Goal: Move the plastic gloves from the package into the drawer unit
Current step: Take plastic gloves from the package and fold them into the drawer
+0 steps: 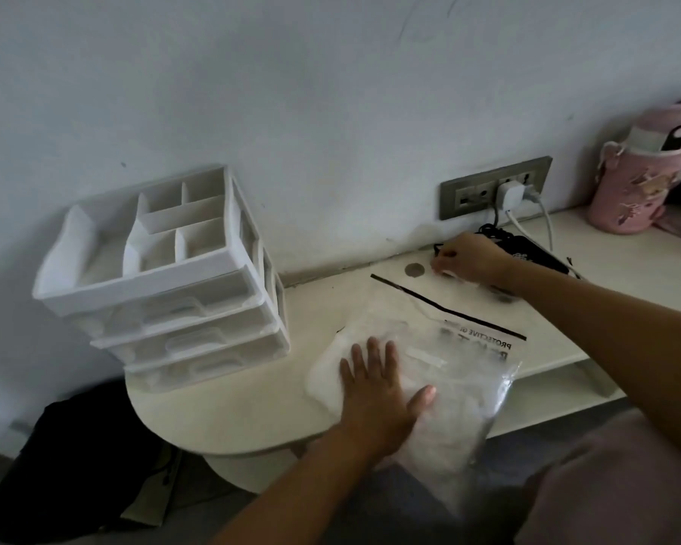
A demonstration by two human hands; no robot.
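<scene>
Left hand [374,387] spread flat on package [468,348] (gloves [441,430] inside) at desk [232,407] edge, right hand [464,259] at 1 o'clock, fingers curled, grip unclear, drawers [166,277] at 10 o'clock.

A pale, scuffed wall [331,92] fills the upper view in dim, flat light. At 2 o'clock, a grey socket panel [468,194] holds a white charger [510,192] above a cream, round-ended table [232,407]. A dark bag [75,466] lies on the floor at 8 o'clock.
</scene>
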